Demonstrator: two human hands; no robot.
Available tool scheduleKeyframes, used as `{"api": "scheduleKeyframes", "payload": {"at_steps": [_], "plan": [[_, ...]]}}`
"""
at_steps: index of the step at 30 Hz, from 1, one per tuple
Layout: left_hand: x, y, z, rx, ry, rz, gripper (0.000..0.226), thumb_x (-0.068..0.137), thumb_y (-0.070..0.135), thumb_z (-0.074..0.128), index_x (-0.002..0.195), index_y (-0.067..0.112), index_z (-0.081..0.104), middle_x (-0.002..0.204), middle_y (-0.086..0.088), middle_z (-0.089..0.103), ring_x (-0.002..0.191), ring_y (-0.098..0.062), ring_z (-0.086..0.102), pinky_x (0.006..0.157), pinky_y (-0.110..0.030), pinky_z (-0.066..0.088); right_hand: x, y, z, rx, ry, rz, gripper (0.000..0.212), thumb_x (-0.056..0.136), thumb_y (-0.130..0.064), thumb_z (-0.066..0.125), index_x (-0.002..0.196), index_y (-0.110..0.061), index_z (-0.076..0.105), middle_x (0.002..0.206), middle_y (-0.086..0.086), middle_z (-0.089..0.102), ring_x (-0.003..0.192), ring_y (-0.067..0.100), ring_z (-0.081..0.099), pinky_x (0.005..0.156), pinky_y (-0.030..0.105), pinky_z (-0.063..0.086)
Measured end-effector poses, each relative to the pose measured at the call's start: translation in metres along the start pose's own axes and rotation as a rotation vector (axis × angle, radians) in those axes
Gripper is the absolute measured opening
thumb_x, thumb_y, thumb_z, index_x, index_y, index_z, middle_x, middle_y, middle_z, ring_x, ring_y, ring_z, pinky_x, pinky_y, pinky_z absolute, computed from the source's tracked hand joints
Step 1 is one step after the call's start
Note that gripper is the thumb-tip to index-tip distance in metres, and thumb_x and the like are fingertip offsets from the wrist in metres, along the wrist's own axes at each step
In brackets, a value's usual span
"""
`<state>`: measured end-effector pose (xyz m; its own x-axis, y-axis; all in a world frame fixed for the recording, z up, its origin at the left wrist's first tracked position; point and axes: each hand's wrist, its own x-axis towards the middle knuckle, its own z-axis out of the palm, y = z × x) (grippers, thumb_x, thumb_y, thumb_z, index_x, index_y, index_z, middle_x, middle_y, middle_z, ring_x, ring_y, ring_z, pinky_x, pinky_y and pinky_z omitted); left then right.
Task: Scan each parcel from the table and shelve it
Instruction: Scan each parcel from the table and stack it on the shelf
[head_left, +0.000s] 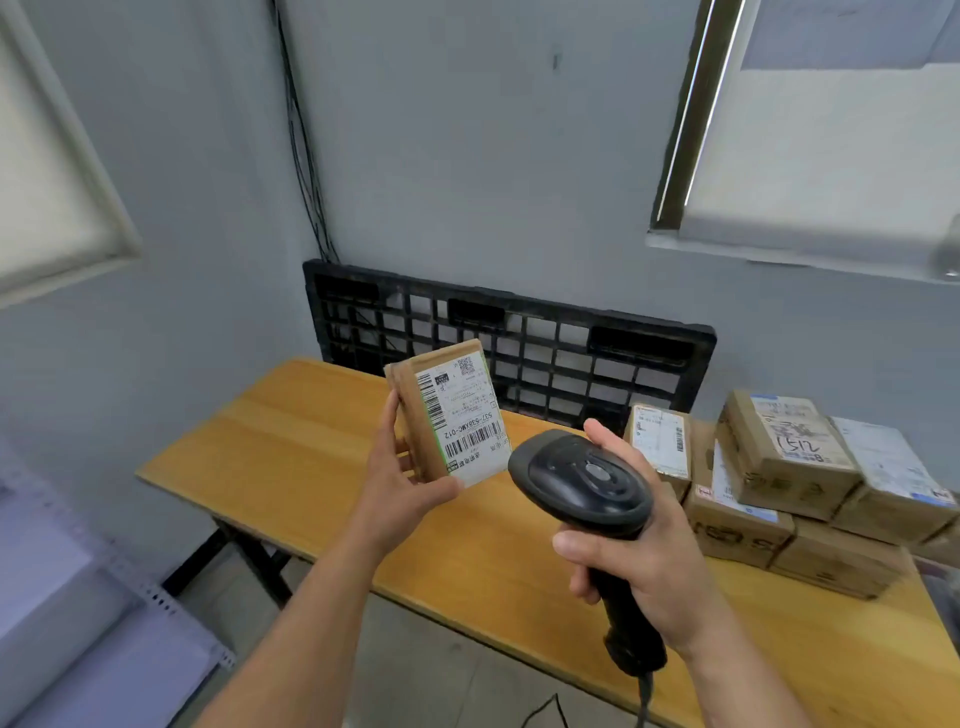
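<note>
Holding parcel (462, 415) by side edges, left hand (400, 483) fingers curled round it; seemingly light, stiff cardboard; right hand (644, 566) wrapped round scanner (582, 478)

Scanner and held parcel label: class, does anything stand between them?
Nothing visible does. Open air separates the scanner in the right hand from the parcel; the left hand grips the parcel's edges.

Matt brown cardboard parcel (441, 410) with white paper label, black plastic scanner (587, 480), smooth varnished wooden table (291, 441).
</note>
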<state>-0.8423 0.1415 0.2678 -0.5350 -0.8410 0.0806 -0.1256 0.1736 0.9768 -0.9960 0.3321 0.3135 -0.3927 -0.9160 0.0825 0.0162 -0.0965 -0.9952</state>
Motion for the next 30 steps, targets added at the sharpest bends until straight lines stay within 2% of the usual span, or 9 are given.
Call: {"api": "scheduleKeyframes", "payload": {"at_steps": [4,6,8,11,15,19,24,27,30], "plan": [[-0.05,0.0,-0.02,0.039,0.136,-0.034,0.111,0.072,0.006,0.081,0.146,0.046,0.007,0.129,0.003,0.049,0.111,-0.011,0.054,0.07,-0.015,0.049,-0.015,0.002,0.014,0.018,-0.109,-0.026,0.101,0.052,-0.028,0.085,0.14,-0.042,0.038,0.08,0.016,0.071,0.049,0.03,0.059,0.044,0.035,0.049],[-0.076,-0.001,-0.032,0.049,0.2,-0.064,0.109,0.071,0.012,0.082,0.144,0.048,0.009,0.126,0.004,0.051,0.11,-0.011,0.056,0.073,-0.017,0.048,-0.019,0.006,0.026,0.028,-0.164,-0.039,0.099,0.053,-0.026,0.086,0.138,-0.047,0.039,0.082,0.018,0.07,0.05,0.03,0.06,0.045,0.035,0.05],[-0.099,-0.003,-0.045,0.046,0.259,-0.094,0.108,0.063,0.021,0.084,0.139,0.052,0.014,0.125,0.002,0.054,0.109,-0.012,0.059,0.075,-0.02,0.051,-0.021,0.011,0.04,0.026,-0.208,-0.056,0.096,0.057,-0.02,0.087,0.135,-0.051,0.042,0.086,0.014,0.071,0.05,0.03,0.06,0.046,0.034,0.051],[-0.131,-0.002,-0.066,0.054,0.347,-0.124,0.105,0.057,0.027,0.08,0.141,0.047,0.019,0.122,0.003,0.056,0.107,-0.009,0.06,0.076,-0.018,0.052,-0.023,0.014,0.064,0.021,-0.279,-0.069,0.093,0.06,-0.011,0.083,0.133,-0.053,0.042,0.086,0.01,0.071,0.049,0.031,0.059,0.046,0.038,0.051],[-0.168,0.005,-0.094,0.089,0.458,-0.137,0.1,0.072,0.014,0.083,0.144,0.041,0.019,0.118,0.01,0.053,0.099,0.002,0.058,0.067,-0.004,0.045,-0.026,0.013,0.099,0.05,-0.374,-0.085,0.091,0.06,-0.009,0.082,0.128,-0.058,0.045,0.084,0.01,0.071,0.049,0.031,0.058,0.046,0.037,0.049],[-0.2,0.006,-0.121,0.084,0.53,-0.128,0.101,0.06,0.025,0.076,0.144,0.039,0.021,0.117,0.011,0.053,0.089,0.012,0.059,0.066,-0.004,0.046,-0.034,0.006,0.137,0.064,-0.445,-0.108,0.092,0.06,-0.008,0.082,0.127,-0.057,0.045,0.084,0.008,0.071,0.048,0.03,0.058,0.044,0.033,0.047],[-0.237,0.006,-0.163,0.082,0.578,-0.102,0.095,0.068,0.012,0.081,0.138,0.04,0.024,0.118,0.004,0.055,0.088,0.013,0.059,0.068,-0.006,0.047,-0.052,-0.001,0.186,0.053,-0.502,-0.134,0.097,0.065,0.006,0.083,0.135,-0.048,0.044,0.085,0.007,0.07,0.048,0.029,0.055,0.042,0.032,0.047],[-0.265,0.011,-0.195,0.112,0.612,-0.092,0.086,0.079,-0.002,0.073,0.137,0.039,0.023,0.113,0.008,0.053,0.084,0.016,0.058,0.063,-0.003,0.045,-0.069,-0.004,0.222,0.068,-0.513,-0.153,0.094,0.06,-0.004,0.082,0.133,-0.052,0.046,0.087,0.004,0.068,0.048,0.028,0.055,0.042,0.03,0.046],[-0.301,0.013,-0.235,0.141,0.657,-0.101,0.087,0.08,0.005,0.073,0.139,0.042,0.021,0.114,0.014,0.052,0.095,0.005,0.057,0.062,-0.003,0.045,-0.09,-0.01,0.262,0.08,-0.537,-0.176,0.091,0.059,-0.008,0.083,0.128,-0.057,0.048,0.096,0.012,0.066,0.051,0.026,0.058,0.043,0.03,0.047]]}}
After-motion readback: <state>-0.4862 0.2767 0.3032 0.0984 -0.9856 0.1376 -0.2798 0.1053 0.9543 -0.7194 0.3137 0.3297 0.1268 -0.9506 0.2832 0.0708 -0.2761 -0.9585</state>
